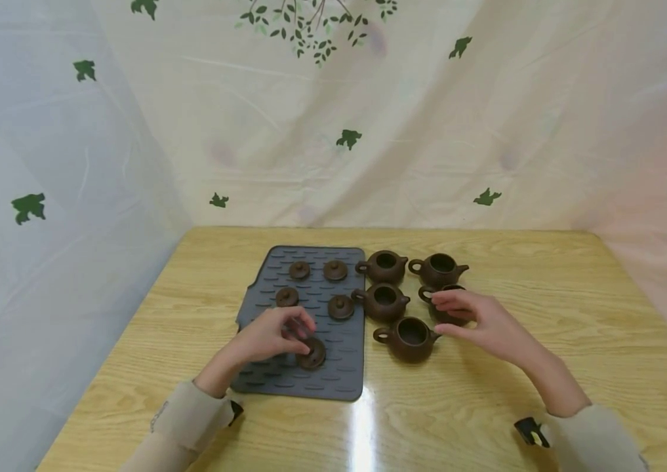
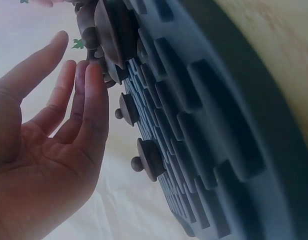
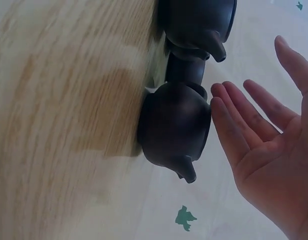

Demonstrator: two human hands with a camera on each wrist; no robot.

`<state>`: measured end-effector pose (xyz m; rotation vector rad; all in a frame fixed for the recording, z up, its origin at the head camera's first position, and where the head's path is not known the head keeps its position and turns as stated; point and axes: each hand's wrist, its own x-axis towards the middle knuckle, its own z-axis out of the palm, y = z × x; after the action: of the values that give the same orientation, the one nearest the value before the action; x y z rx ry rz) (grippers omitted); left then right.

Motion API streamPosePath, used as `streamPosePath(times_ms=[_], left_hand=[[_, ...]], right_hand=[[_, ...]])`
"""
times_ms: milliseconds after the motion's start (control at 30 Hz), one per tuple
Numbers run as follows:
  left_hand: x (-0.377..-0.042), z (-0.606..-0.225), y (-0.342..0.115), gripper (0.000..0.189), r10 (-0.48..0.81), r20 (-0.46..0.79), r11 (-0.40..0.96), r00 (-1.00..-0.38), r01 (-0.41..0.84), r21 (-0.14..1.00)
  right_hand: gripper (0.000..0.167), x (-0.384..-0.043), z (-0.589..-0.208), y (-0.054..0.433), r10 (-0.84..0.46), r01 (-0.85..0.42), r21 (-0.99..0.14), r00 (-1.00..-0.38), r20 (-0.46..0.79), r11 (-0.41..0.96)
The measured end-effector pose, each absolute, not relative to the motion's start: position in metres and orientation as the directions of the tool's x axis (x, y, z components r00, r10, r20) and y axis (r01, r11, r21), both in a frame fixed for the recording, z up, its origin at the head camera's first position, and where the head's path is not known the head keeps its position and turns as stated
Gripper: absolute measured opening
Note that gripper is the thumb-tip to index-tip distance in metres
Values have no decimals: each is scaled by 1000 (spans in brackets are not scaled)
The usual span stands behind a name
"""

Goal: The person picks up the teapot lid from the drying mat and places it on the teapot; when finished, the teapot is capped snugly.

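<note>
My left hand [image 1: 271, 335] hovers with its fingers loosely bent over the nearest brown teapot lid [image 1: 312, 354]. In the left wrist view, a gap shows between the thumb and fingers [image 2: 96, 95], with nothing held, beside the knob of a lid [image 2: 114, 32]. Several round lids with knobs lie on a dark grey ridged mat [image 1: 342, 387]. My right hand [image 1: 489, 324], its fingers extended and apart from the thumb, is close to a lidless brown teapot [image 3: 174, 125] and partly hides it in the head view.
To the right of the mat stand several lidless teapots, including the front one [image 1: 411, 341], their spouts pointing right. Two more teapots stand at the back, one at the mat's edge [image 1: 385, 267] and one further right [image 1: 439, 270]. A leaf-patterned cloth [image 1: 286, 164] hangs behind the wooden table [image 1: 457, 419].
</note>
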<state>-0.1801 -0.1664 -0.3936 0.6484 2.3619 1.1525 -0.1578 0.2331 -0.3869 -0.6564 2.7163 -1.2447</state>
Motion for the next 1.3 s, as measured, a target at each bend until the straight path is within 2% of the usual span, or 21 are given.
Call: streamPosePath(times_ms=[333,800,1300], left_hand=[[-181,-400,-165,24,600,-214,560,-771,214,800],[-181,-401,-165,20,607,-212,572,-766,236,785],[-181,-400,-162,15,598,-211,602,-773,259,755]], right_hand=[[53,-155,-396,231,-487,-355,-754,-872,53,553],[55,-157,-403,226,-553,-360,-765,-833,5,534],[54,-161,-413,224,-552,-354,-780,-834,13,517]])
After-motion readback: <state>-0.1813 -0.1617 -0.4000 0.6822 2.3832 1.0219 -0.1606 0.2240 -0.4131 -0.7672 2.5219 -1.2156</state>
